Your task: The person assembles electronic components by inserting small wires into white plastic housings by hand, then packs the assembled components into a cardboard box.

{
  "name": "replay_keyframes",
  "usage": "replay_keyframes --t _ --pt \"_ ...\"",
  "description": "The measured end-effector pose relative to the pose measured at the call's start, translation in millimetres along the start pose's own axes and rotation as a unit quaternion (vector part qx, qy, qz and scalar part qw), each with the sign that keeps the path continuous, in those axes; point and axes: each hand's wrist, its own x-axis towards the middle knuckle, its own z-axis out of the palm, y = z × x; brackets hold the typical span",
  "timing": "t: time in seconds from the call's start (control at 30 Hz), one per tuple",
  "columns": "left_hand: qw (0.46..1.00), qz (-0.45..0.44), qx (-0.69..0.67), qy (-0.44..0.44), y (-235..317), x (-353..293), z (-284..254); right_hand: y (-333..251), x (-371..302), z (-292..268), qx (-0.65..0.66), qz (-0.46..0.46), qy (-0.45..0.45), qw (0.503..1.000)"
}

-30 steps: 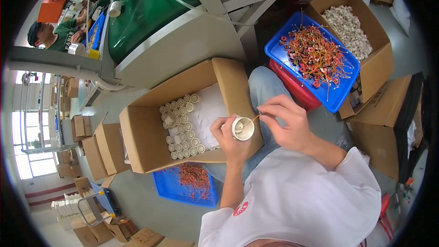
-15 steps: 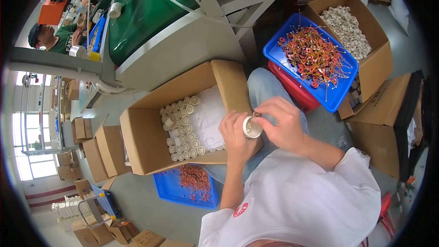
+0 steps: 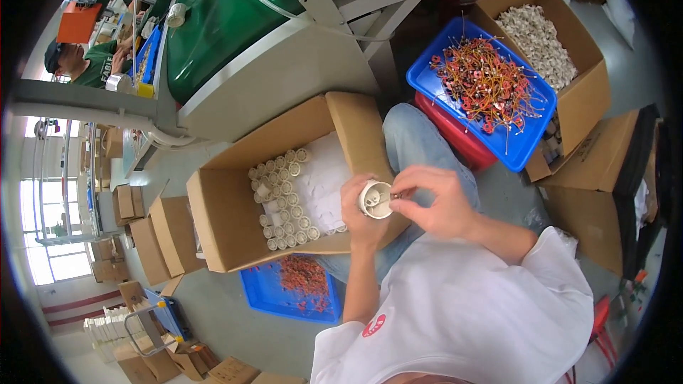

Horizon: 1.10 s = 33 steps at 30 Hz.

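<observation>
My left hand (image 3: 356,206) is wrapped round a white round plastic cup (image 3: 378,212), whose open mouth faces up and shows a round post inside. At the cup's right rim, the thumb and fingers of my right hand (image 3: 440,203) pinch a small dark part (image 3: 396,197); a thin wire seems to run from it into the cup. Its exact kind is too small to make out. Below and left of the hands, an open cardboard box (image 3: 231,206) holds rows of similar white round parts (image 3: 284,199) on white paper.
A blue tray (image 3: 525,159) of red-and-orange wired parts (image 3: 487,82) rests on a red stool (image 3: 445,124) at my right. Behind it is a carton of small white pieces (image 3: 537,43). Another blue tray (image 3: 260,297) lies on the floor. A co-worker (image 3: 89,64) sits far left beside a green-topped bench (image 3: 220,35).
The cup has shifted slightly left and tipped so its inside shows more. My right hand has moved a little left and down with the small part at the rim.
</observation>
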Motion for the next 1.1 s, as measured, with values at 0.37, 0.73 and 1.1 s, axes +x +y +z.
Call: replay_keyframes --t 0.37,0.73,1.1 --pt "0.994 0.093 0.029 -0.041 -8 1 2 7 -7 6 0.067 -0.048 0.017 0.996" --pt "0.997 -0.036 0.023 0.060 -12 -3 8 7 2 4 0.017 -0.155 0.189 0.970" --pt "0.998 -0.026 0.036 0.044 -6 -4 10 19 5 22 0.060 -0.091 0.190 0.976"
